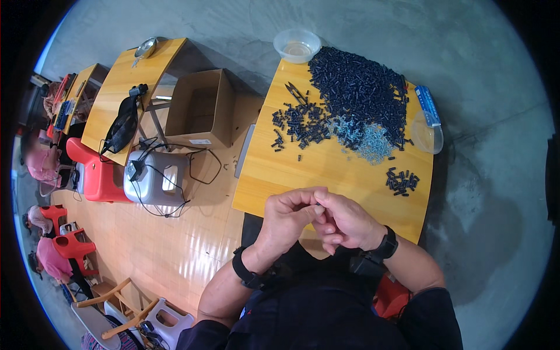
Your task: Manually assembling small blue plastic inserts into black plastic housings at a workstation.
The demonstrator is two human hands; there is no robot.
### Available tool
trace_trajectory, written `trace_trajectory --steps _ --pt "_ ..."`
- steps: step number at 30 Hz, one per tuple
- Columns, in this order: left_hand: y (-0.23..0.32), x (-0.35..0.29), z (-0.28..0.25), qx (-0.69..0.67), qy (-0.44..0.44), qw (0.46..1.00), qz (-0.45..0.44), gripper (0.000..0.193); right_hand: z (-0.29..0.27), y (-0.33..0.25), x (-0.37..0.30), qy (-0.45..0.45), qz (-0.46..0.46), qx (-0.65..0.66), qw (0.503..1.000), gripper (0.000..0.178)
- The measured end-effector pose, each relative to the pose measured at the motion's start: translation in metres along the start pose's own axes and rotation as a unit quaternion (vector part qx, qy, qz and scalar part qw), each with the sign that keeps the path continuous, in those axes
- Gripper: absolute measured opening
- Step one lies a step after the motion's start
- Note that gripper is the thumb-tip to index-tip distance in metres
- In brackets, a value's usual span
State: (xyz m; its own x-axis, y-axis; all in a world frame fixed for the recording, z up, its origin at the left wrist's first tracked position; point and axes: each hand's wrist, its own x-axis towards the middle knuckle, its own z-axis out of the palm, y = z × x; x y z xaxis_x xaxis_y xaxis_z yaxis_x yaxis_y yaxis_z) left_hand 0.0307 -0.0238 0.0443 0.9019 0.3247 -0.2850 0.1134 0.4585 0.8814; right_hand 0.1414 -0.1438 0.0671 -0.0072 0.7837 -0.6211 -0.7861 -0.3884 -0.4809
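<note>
Left hand and right hand pinched fingertip-to-fingertip at lower centre, held item hidden, big pile of small black cylindrical parts upper right on yellow wooden table.

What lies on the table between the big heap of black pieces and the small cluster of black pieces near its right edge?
In the head view, a patch of small pale silvery pieces lies between the big heap and the small cluster; below it, bare wooden table.
</note>
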Motion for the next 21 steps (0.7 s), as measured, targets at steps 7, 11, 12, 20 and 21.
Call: trace_trajectory --steps 7,11,12,20,21 --pt "-0.002 -0.005 0.004 -0.011 -0.021 0.999 -0.031 0.024 -0.013 0.007 -0.001 -0.062 0.033 -0.033 0.997 0.046" --pt "-0.004 -0.006 0.002 0.000 -0.039 0.998 -0.049 0.022 -0.014 0.012 -0.001 -0.062 0.027 -0.037 0.997 0.047" --pt "-0.004 -0.006 0.002 0.001 -0.039 0.998 -0.050 0.022 -0.014 0.014 -0.001 -0.046 0.025 -0.028 0.998 0.046" --pt "-0.001 -0.002 -0.001 -0.038 -0.037 0.987 -0.150 0.026 -0.006 0.033 0.002 -0.003 0.020 0.106 0.994 0.038" --pt "-0.003 -0.002 -0.003 -0.037 -0.039 0.986 -0.155 0.026 -0.008 0.041 0.006 -0.001 0.020 0.111 0.994 0.038"
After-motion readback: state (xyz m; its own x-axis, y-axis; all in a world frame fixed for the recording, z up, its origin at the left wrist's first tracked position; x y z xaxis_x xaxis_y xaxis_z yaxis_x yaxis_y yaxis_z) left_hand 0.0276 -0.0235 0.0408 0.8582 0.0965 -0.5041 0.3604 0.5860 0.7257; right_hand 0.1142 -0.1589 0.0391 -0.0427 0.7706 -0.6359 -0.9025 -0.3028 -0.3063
